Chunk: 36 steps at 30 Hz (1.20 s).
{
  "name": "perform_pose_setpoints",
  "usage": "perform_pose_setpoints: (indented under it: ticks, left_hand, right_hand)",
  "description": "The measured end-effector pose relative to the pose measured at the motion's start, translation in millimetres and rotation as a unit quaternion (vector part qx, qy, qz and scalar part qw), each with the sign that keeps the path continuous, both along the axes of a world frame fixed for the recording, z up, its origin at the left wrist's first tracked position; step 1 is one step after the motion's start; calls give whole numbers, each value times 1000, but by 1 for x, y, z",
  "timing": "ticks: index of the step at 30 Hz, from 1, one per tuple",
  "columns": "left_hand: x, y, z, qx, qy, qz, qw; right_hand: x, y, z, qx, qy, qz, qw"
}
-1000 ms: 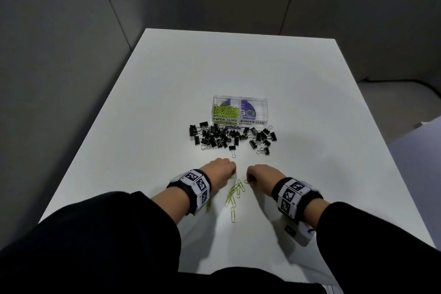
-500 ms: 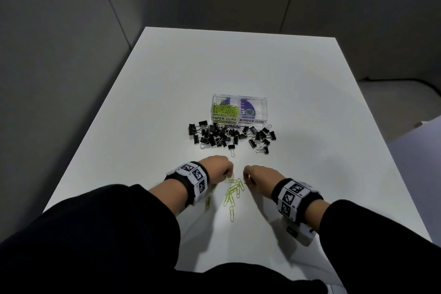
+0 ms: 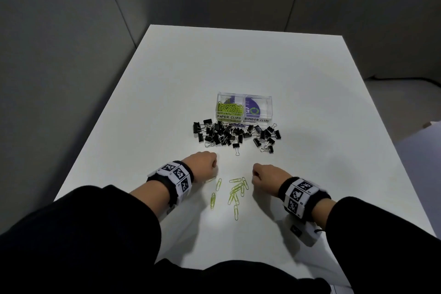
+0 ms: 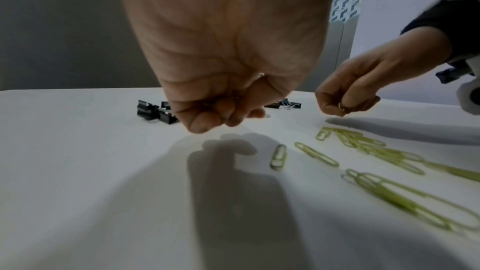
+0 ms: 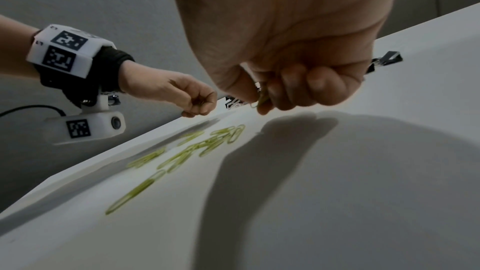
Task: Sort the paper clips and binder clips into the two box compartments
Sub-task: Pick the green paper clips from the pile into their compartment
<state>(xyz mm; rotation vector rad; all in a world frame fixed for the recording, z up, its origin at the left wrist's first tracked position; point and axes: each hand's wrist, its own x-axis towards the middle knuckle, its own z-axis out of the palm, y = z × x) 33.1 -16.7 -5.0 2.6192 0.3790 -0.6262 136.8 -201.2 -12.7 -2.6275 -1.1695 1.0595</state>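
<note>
Grey partitions ring the white table (image 3: 310,93); right hand (image 3: 268,175) pinches a paper clip (image 5: 262,100), left hand's (image 3: 202,162) grip unclear.

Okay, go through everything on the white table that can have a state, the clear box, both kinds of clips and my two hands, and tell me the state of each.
Clear plastic two-compartment box: open on top.
Compartment labelled paper clips: partly filled with green clips.
Compartment labelled binder clips: no clips.
Black binder clips: unsorted pile before the box.
Loose green paper clips: scattered flat between the hands.
Left hand: fingers curled; contents unclear.
Right hand: pinching a green clip.
</note>
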Motion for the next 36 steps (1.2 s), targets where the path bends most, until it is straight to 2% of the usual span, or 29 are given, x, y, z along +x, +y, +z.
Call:
perform_pose_setpoints:
  ticks: [5, 10, 16, 23, 31, 36]
  left_hand:
    - [-13, 3, -4, 43, 57, -4, 997]
    - [-14, -8, -10, -1, 29, 24, 999]
    - [-16, -8, -10, -16, -15, 19, 1000]
    - [-13, -5, -7, -47, -26, 37, 998]
    - [-15, -20, -15, -14, 18, 64, 998]
    - [-12, -33, -20, -11, 7, 54, 998]
  right_hand:
    - [-8, 5, -5, 3, -30, 40, 999]
    - [-10, 10, -3, 29, -54, 63, 996]
    - [-1, 3, 5, 56, -73, 24, 995]
    - [2, -4, 7, 18, -27, -44, 999]
    - [-20, 7, -3, 4, -64, -20, 998]
    - [-31, 18, -4, 5, -70, 3, 998]
